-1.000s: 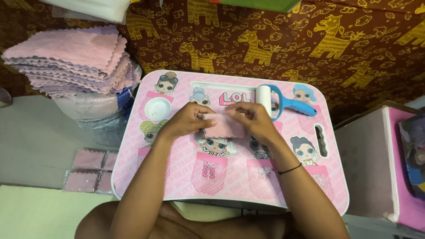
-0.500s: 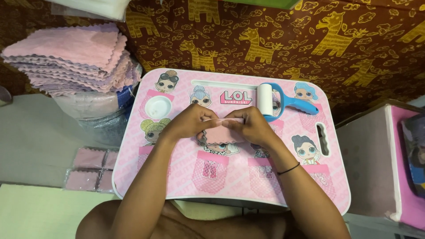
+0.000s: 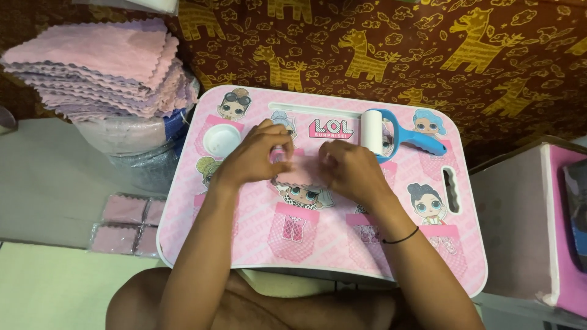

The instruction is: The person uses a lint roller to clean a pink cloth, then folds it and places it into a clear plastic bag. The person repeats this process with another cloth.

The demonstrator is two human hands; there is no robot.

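Both hands meet over the middle of a pink cartoon-printed lap table (image 3: pixel 342 256). The left hand (image 3: pixel 254 156) and right hand (image 3: pixel 351 171) pinch a small pink fabric cloth (image 3: pixel 299 172) between their fingertips, holding it folded against the tabletop. Just right of the right hand lies a white lint roller with a blue handle (image 3: pixel 391 134). A round recess (image 3: pixel 221 139) sits left of the left hand. Far left, a stack of pink scallop-edged cloths (image 3: pixel 101 64) rests on a plastic-wrapped bundle.
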